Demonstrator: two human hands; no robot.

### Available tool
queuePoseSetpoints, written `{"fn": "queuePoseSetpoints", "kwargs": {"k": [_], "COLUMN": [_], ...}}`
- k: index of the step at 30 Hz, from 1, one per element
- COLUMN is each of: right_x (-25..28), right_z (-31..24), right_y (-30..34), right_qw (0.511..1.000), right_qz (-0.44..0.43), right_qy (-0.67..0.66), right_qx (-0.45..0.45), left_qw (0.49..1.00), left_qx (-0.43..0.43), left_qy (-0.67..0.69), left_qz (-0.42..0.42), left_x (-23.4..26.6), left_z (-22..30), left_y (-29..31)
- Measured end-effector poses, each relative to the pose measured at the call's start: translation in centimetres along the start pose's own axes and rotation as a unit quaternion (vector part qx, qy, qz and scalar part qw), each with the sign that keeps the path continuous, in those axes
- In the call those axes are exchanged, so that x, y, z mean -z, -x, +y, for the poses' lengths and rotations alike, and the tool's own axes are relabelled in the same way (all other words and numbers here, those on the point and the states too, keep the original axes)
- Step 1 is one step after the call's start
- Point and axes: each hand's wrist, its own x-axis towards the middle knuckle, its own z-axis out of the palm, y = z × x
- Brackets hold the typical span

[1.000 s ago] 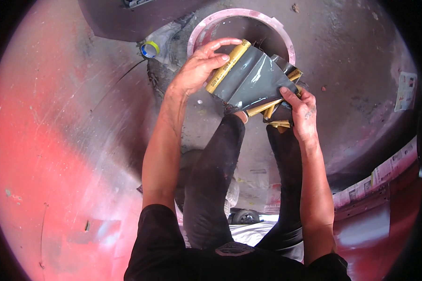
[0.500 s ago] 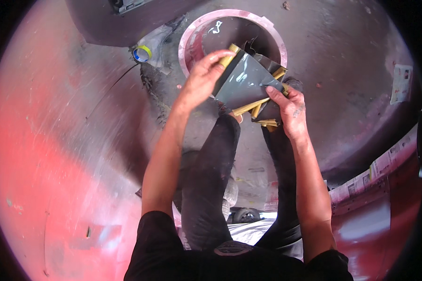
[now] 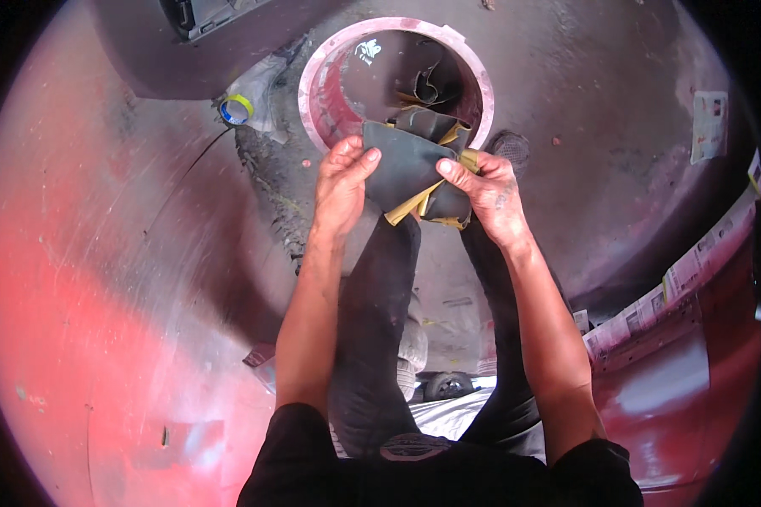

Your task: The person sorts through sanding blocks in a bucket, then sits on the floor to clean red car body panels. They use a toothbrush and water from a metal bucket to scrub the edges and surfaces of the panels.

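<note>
Between my two hands is a bunch of sandpaper sheets (image 3: 404,167), dark grey on one face and yellow-brown on the back, with several curled and folded edges. My left hand (image 3: 343,182) pinches the left edge of the front sheet, thumb on the dark face. My right hand (image 3: 492,193) grips the bunch at its right side, thumb on top and fingers behind. The sheets are held over the near rim of a round pink bucket (image 3: 314,69). Inside the bucket, a curled dark piece (image 3: 425,84) shows against the dark bottom.
Left of the bucket, a roll of tape (image 3: 237,109) rests by crumpled clear plastic (image 3: 266,95). A dark panel (image 3: 144,51) stands at the upper left. Red-and-grey curved panels (image 3: 76,338) flank me. My shoe (image 3: 510,150) is right of the bucket; printed paper (image 3: 708,127) lies farther right.
My left hand has moved down from the sheet's top edge to its left side. The front sheet now lies flatter, its yellow-brown edge turned away. The view has shifted slightly.
</note>
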Motion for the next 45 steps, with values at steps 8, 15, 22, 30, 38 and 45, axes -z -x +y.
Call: {"fn": "queuePoseSetpoints", "kwargs": {"k": [8, 15, 22, 30, 38, 45], "right_x": [-0.2, -1.3, -1.8, -5.4, -6.1, -6.2], "right_z": [0.1, -1.0, -2.4, -4.2, -8.0, -9.8], "right_y": [0.1, 0.8, 4.4, 11.4, 16.7, 21.0], "right_qw": [0.999, 0.992, 0.982, 0.984, 0.996, 0.989], "right_qz": [-0.041, -0.100, -0.173, -0.074, -0.041, -0.045], "right_qy": [-0.011, 0.077, 0.077, 0.159, -0.083, -0.136], "right_qx": [-0.012, -0.016, -0.014, 0.032, 0.014, 0.025], "left_qw": [0.999, 0.997, 0.993, 0.986, 0.993, 0.992], "left_qx": [0.009, 0.064, 0.082, 0.060, -0.004, 0.019], "left_qy": [0.027, 0.042, 0.082, 0.146, 0.107, 0.119], "left_qz": [-0.024, 0.023, -0.012, 0.051, 0.049, -0.017], "left_x": [1.0, 2.1, 0.2, -2.0, -4.4, -5.0], "left_z": [-0.6, -1.7, 0.8, 3.0, 7.8, 12.4], "left_y": [1.0, 2.8, 7.5, 13.1, 16.4, 20.3]}}
